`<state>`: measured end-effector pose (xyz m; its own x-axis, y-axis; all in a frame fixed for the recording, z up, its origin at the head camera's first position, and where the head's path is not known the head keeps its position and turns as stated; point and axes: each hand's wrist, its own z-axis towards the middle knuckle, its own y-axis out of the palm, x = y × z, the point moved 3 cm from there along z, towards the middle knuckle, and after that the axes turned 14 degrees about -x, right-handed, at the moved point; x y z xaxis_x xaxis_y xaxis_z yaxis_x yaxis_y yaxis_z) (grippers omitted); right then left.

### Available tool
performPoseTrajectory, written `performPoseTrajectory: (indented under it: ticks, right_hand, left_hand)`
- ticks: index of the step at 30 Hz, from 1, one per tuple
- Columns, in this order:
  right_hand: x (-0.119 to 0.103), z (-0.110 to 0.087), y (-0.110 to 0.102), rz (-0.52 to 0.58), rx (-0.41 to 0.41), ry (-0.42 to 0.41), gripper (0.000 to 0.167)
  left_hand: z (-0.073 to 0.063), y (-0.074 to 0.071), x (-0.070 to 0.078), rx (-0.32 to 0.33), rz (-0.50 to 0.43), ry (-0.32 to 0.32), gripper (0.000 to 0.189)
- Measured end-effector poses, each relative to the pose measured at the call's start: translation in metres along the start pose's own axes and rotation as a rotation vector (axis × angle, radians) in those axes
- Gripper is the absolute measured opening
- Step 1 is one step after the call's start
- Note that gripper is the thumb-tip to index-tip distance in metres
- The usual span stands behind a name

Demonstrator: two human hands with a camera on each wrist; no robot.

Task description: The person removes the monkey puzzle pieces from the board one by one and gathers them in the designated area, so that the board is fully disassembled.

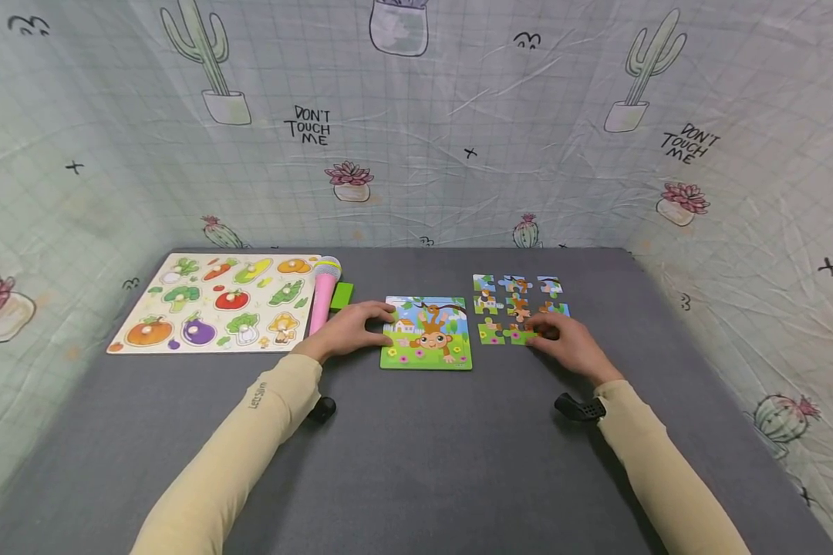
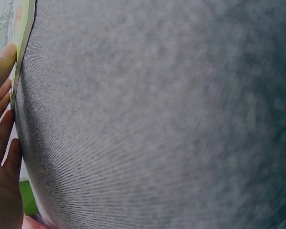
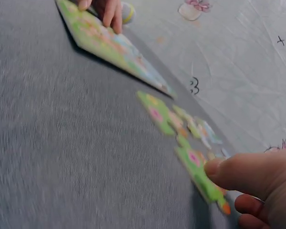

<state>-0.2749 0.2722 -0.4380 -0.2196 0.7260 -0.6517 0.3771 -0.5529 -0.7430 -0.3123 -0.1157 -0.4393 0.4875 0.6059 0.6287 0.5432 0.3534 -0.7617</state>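
In the head view, a square puzzle board [image 1: 426, 347] with a monkey picture lies flat at the middle. My left hand [image 1: 352, 327] rests at its left edge, thumb and fingers spread along it with the fingertips touching it. Right of the board, several loose jigsaw pieces [image 1: 487, 304] with a similar picture lie in rows. My right hand [image 1: 565, 343] is over their lower right corner, fingers curled. In the right wrist view, its thumb presses a green puzzle piece [image 3: 193, 160] with a pink flower; the far fingertips are partly hidden.
A vegetable peg board [image 1: 211, 344] lies at the back left. Beside it are a pink toy microphone [image 1: 322, 299] and a green block [image 1: 342, 296], close behind the left hand. A patterned cloth [image 1: 416, 208] stands behind the grey table [image 1: 430, 462].
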Motion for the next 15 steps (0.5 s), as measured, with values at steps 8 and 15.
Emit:
performPoseTrajectory:
  ticks: [8, 15]
  right_hand:
    - [-0.038, 0.008, 0.005, 0.122, 0.008, -0.002, 0.039]
    - [-0.078, 0.021, 0.034, 0.243, -0.083, -0.087, 0.036]
  left_hand:
    - [0.001, 0.001, 0.0, 0.011, 0.02, 0.01, 0.045]
    - [0.0, 0.003, 0.002, 0.01, 0.018, 0.002, 0.045]
